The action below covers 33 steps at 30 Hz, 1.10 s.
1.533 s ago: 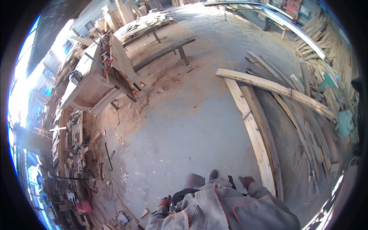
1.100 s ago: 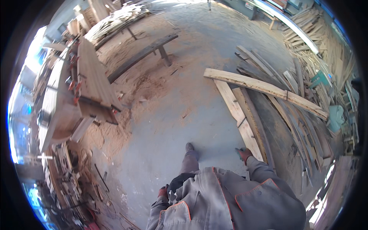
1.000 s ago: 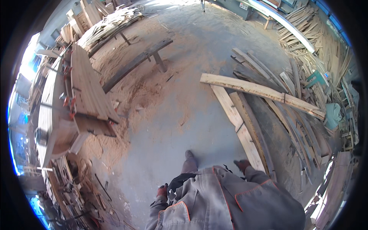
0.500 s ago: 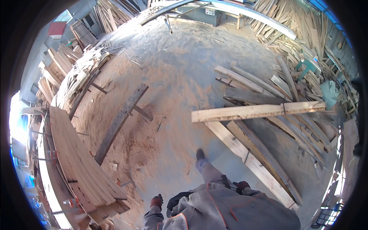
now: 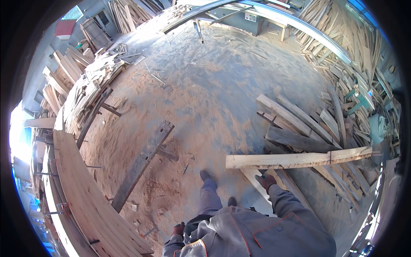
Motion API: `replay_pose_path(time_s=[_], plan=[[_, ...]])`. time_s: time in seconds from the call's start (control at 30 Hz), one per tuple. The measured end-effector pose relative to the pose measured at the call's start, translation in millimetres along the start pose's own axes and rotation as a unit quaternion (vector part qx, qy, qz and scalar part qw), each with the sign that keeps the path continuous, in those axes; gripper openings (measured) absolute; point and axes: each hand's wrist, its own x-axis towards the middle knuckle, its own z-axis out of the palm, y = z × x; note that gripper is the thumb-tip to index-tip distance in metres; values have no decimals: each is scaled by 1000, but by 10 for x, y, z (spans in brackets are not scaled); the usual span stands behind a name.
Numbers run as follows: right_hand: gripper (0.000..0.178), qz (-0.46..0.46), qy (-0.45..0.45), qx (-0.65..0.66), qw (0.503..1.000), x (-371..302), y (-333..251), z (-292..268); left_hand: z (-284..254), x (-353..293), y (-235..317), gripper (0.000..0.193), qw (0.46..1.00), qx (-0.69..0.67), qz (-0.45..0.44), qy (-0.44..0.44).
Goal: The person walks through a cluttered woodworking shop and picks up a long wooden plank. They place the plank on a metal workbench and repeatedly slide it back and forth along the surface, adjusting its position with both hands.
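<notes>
My left hand [image 5: 178, 229], in a dark reddish glove, hangs low beside my grey jacket [image 5: 227, 233]. Its fingers look curled, with nothing visible in them. My right hand [image 5: 267, 180], gloved alike, reaches forward with fingertips stretched out and holds nothing that I can see. In view it is just below a long pale squared timber [image 5: 295, 160], which lies across the other beams on the right. Behind the hand, partly covered by it, a pale beam [image 5: 253, 180] slants down toward me. Whether the glove touches either one, I cannot tell.
A dark timber trestle [image 5: 143, 165] stands at the left on sawdust. Beyond it, long planks [image 5: 92, 192] are stacked at the far left. Criss-crossed beams [image 5: 295, 139] and a tall scrap heap [image 5: 342, 34] fill the right. A long metal rail machine [image 5: 299, 25] spans the back.
My right hand has swung forward from beside my body toward the timbers. My feet have stepped, with both shoes now showing. The timbers now appear lower and further right.
</notes>
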Motion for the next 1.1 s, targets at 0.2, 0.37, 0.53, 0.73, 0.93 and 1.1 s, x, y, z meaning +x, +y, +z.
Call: replay_pose_path(time_s=[0.2,0.37,0.53,0.73,0.93,1.1], plan=[[72,19,-14,-20,1000,1051,-475,228,-954,1733,807,38,945,216,244,40],[73,12,-114,-212,970,1351,-1034,182,-2117,2845,1950,36,939,245,241,15],[76,-17,-72,-186,980,1805,-2067,-114,-3354,3773,2923,30,881,307,342,110],[75,94,-95,-24,991,2851,-3241,-455,-4489,4899,4184,27,987,-137,84,18],[76,104,-95,-88,986,4422,-4157,-805,-4946,5429,5278,28,871,307,347,163],[81,76,-103,-55,990,5737,-5170,-1697,-5503,5875,6665,24,967,168,180,63]])
